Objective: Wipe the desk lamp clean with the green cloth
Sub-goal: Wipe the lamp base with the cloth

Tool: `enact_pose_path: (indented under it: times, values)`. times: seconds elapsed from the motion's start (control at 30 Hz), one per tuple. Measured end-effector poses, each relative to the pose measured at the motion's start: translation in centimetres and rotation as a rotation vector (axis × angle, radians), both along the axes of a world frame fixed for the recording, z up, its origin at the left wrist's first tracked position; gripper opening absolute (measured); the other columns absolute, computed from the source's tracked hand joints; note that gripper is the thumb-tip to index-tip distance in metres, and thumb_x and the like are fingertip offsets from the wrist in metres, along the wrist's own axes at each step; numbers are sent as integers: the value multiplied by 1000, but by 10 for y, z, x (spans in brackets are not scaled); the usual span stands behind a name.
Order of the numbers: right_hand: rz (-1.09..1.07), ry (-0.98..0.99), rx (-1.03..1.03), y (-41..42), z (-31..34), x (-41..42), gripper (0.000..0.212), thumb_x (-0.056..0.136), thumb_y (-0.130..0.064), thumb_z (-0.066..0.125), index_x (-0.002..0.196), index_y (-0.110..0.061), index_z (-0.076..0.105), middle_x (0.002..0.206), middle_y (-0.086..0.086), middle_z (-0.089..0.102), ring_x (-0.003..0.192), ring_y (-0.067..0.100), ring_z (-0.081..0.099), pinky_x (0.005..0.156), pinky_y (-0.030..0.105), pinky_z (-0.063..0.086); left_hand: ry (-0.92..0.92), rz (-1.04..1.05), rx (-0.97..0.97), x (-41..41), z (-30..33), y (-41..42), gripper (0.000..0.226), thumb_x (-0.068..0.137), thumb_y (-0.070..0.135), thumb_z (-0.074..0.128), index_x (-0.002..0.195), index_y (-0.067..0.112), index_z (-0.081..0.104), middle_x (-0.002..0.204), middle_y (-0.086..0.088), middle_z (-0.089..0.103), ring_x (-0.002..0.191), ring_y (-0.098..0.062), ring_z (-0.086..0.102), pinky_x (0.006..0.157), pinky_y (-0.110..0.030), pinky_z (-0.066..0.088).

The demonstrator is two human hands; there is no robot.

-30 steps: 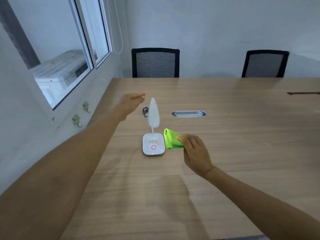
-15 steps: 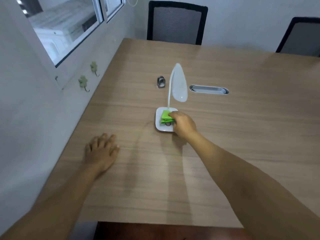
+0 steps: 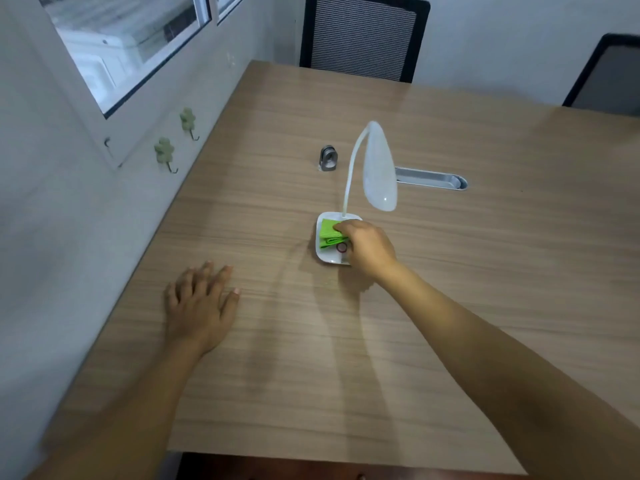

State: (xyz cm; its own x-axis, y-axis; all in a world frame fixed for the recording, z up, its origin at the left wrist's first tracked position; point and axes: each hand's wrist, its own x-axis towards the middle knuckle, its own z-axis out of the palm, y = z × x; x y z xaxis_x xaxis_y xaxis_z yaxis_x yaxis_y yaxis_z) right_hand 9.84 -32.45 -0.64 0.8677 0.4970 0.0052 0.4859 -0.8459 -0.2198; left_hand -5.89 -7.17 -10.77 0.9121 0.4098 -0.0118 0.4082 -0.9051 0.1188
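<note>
A white desk lamp (image 3: 379, 168) stands in the middle of the wooden table (image 3: 485, 258); its thin curved neck rises from a square white base (image 3: 323, 254) and its oval head leans forward. The folded green cloth (image 3: 329, 233) lies on top of the base, pressed there by my right hand (image 3: 367, 249), whose fingers are closed on it. A red ring button shows on the base beside my fingers. My left hand (image 3: 201, 306) rests flat on the table, fingers apart, well to the left of the lamp and nearer to me.
A small metal clip-like object (image 3: 328, 158) stands behind the lamp. A metal cable slot (image 3: 433, 180) is set into the tabletop to the right. Two black chairs (image 3: 363, 36) stand at the far edge. The wall with hooks (image 3: 166, 154) and a window borders the table's left side.
A second ago the cloth lay beside the base and my left hand was raised by the lamp head. The cloth is now on the base, and my left hand has come down flat on the table.
</note>
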Motion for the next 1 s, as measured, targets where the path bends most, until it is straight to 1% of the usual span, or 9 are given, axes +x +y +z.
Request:
enact_pose_path:
  times: [0.07,0.17,0.27,0.33,0.53,0.73,0.8,0.9,1.0]
  values:
    - [-17,20,-22,6,-7,0,38,82,-9,56,120,-11,59,126,12,62,115,35,55,90,41,49,-13,-1,1,0,0,0,62,84,59,20,141,39,35,154,0,35,140,-32,29,112,-54,20]
    - [11,27,-46,8,-17,-15,47,80,-11,56,127,-16,56,130,8,59,122,32,49,95,40,45,-23,-1,5,0,0,0,61,84,59,22,140,39,36,153,0,37,140,-32,30,111,-53,22]
    - [89,4,-103,5,-17,-38,49,79,-7,53,127,-17,55,131,6,58,124,29,48,93,36,42,-32,4,9,0,-1,0,60,85,58,23,140,39,37,153,0,37,140,-31,30,111,-53,22]
    - [110,6,-78,5,-12,-45,48,81,-4,51,127,-17,56,130,7,58,124,30,48,91,36,43,-29,7,10,0,-2,0,59,85,58,24,140,39,36,153,0,37,140,-31,30,111,-53,21]
    - [10,-52,-40,29,0,2,41,86,-8,55,127,-13,55,135,10,55,127,30,44,103,37,41,-36,1,10,0,-2,-1,60,85,58,23,140,38,37,153,-1,37,140,-31,30,111,-53,19]
    - [45,-17,-146,40,-25,-9,40,89,-13,52,129,-20,54,137,6,52,129,30,40,102,41,37,-47,5,-12,0,-2,-1,61,84,59,22,140,39,36,154,0,36,141,-31,29,112,-53,18]
    - [112,-44,-118,34,-32,-30,41,84,-7,54,124,-17,58,131,8,57,124,31,46,99,42,40,-50,4,-6,-1,-2,-1,61,84,59,24,140,39,37,153,-1,37,140,-31,29,111,-54,18]
    - [234,-110,-24,23,-32,-58,41,65,0,66,104,-13,70,107,11,72,100,35,64,80,43,51,-44,6,-7,0,-3,-1,61,84,59,23,140,39,36,154,0,35,141,-31,28,112,-54,17]
    - [163,-163,109,17,-19,-42,42,60,1,70,100,-10,71,102,14,74,94,37,68,77,45,55,-47,5,-2,0,-2,-2,62,84,59,22,140,38,37,153,0,37,140,-31,29,111,-54,18]
